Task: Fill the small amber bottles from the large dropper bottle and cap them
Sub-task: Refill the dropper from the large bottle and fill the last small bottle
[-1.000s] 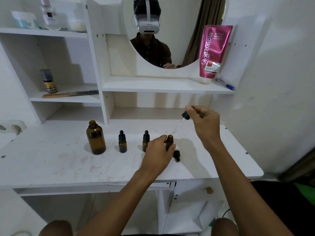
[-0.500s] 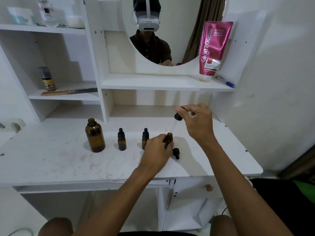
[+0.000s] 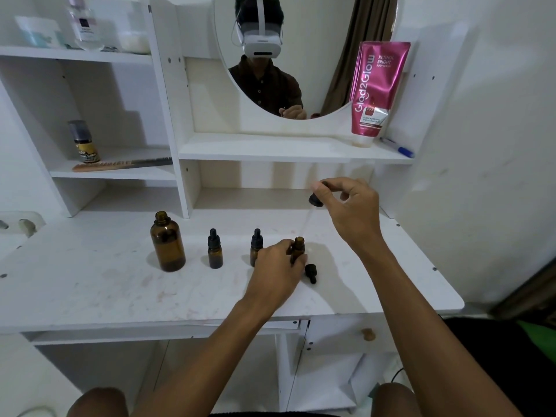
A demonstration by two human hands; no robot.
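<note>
Small amber bottle 1 (image 3: 215, 251) and bottle 2 (image 3: 256, 243) capped; left hand (image 3: 276, 266) curls round open bottle 3 (image 3: 298, 246) on the vanity top (image 3: 90, 281), right hand (image 3: 352, 212) pinches the dropper (image 3: 315, 200) above it, loose cap (image 3: 310, 272) beside: filling and capping outstanding.

The left hand (image 3: 276, 269) hides much of the open small bottle (image 3: 299, 244); the dropper pipette (image 3: 307, 220) looks blurred.

the pink tube (image 3: 375, 88) on the shelf reads "glad2glow", "retinol bright body serum" and "10x".
</note>
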